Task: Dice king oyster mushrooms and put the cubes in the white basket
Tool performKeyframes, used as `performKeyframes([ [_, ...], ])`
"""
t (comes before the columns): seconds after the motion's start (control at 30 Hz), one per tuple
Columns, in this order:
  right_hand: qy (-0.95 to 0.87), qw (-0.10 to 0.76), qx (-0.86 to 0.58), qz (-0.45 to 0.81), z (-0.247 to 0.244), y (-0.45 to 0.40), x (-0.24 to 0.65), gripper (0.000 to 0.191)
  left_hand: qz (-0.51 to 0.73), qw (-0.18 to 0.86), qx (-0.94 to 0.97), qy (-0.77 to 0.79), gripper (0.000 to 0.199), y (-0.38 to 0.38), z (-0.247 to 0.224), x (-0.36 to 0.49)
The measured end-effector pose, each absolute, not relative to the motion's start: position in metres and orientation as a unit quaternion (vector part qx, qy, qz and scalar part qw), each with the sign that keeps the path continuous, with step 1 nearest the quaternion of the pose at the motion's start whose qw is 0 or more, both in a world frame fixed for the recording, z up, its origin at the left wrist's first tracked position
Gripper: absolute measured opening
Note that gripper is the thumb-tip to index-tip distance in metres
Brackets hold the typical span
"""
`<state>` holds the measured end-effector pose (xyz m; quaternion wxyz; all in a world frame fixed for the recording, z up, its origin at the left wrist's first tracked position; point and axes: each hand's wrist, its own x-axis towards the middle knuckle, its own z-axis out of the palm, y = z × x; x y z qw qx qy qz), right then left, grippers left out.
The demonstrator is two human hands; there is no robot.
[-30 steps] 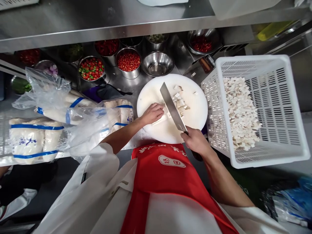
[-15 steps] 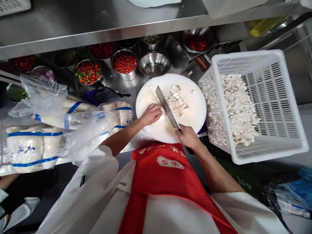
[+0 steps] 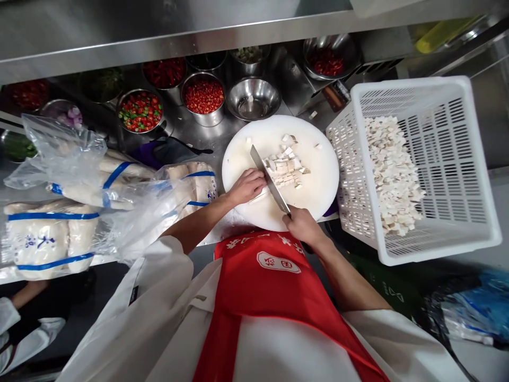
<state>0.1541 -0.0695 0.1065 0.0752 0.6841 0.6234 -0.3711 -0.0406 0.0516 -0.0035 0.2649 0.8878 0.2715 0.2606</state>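
Note:
On the round white cutting board [image 3: 246, 132], my right hand [image 3: 303, 225] is wrapped round the handle of a cleaver [image 3: 270, 179]. Its blade slants away to the upper left, close beside the fingertips of my left hand [image 3: 248, 187]. Those fingers are curled down on pale mushroom strips [image 3: 259, 195], pressing them to the board. Part of the strips is hidden under the hand and behind the blade. Right of the blade lies a heap of diced mushroom [image 3: 288, 165], with a few loose cubes around it.
A white plastic basket [image 3: 361, 175] holding mushroom dice [image 3: 393, 175] stands at the right. Bagged mushrooms [image 3: 40, 241] lie at the left. Behind the board are an empty steel bowl [image 3: 254, 101] and pots of chopped chilli [image 3: 203, 98]. A steel shelf [image 3: 159, 40] overhangs them. Another person's arm [image 3: 29, 294] shows lower left.
The cleaver has shifted slightly to the left, and more cut pieces lie right of its blade. My left hand still presses the strips. The view has moved a little.

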Motion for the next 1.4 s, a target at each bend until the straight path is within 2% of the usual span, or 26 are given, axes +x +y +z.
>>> performKeyframes([
  [0.17,0.631,0.024,0.684,-0.365,0.122,-0.081,0.162,0.031,0.26,0.243,0.888,0.29,0.019,0.046,-0.001,-0.053],
  [0.33,0.642,0.055,0.659,-0.388,0.154,-0.096,0.169,0.029,0.267,0.239,0.894,0.27,0.019,0.047,-0.005,-0.053],
  [0.5,0.624,0.103,0.677,-0.377,0.13,-0.08,0.152,0.027,0.28,0.236,0.891,0.268,0.021,0.047,-0.008,-0.049],
  [0.63,0.626,0.092,0.685,-0.362,0.105,-0.069,0.142,0.03,0.278,0.235,0.891,0.27,0.019,0.044,-0.004,-0.054],
  [0.83,0.636,0.037,0.682,-0.36,0.132,-0.088,0.158,0.028,0.254,0.232,0.891,0.297,0.02,0.037,0.0,-0.064],
  [0.97,0.648,0.045,0.649,-0.396,0.151,-0.098,0.161,0.027,0.259,0.235,0.888,0.3,0.02,0.037,-0.001,-0.063],
  [1.13,0.628,0.092,0.672,-0.381,0.123,-0.079,0.139,0.027,0.264,0.245,0.885,0.296,0.021,0.039,-0.002,-0.058],
  [1.23,0.633,0.087,0.672,-0.374,0.107,-0.065,0.132,0.027,0.262,0.255,0.886,0.285,0.021,0.039,0.0,-0.061],
  [1.4,0.637,0.054,0.672,-0.374,0.127,-0.077,0.143,0.027,0.283,0.26,0.874,0.296,0.015,0.036,0.006,-0.074],
])
